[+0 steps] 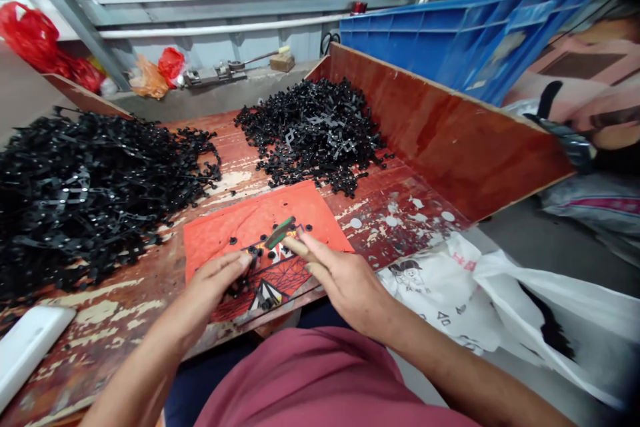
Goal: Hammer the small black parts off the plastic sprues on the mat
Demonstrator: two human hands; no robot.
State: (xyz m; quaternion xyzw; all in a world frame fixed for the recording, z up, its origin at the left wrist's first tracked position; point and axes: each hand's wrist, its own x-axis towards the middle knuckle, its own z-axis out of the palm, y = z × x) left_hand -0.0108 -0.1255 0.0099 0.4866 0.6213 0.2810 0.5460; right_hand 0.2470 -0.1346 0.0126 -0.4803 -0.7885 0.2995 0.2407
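Over an orange-red sheet (210, 233) on the worktable, my left hand (220, 277) pinches a small black linked piece (254, 255) between thumb and fingers. My right hand (343, 273) is closed on a slim green tool (281, 232), whose exact kind I cannot make out; its tip lies just right of the black piece. Several small round black parts (233, 240) lie on the sheet around both hands. A dark printed pattern (280, 280) covers the sheet's near part. My fingers partly hide both held things.
Heaps of black linked parts lie at left (75, 193) and at the back (315, 127). A wooden board (450, 133) edges the table's right, with a blue crate (425, 47) behind. A white plastic bag (450, 293) is at right, a white device (33, 350) at left. Another person (595, 80) sits at far right.
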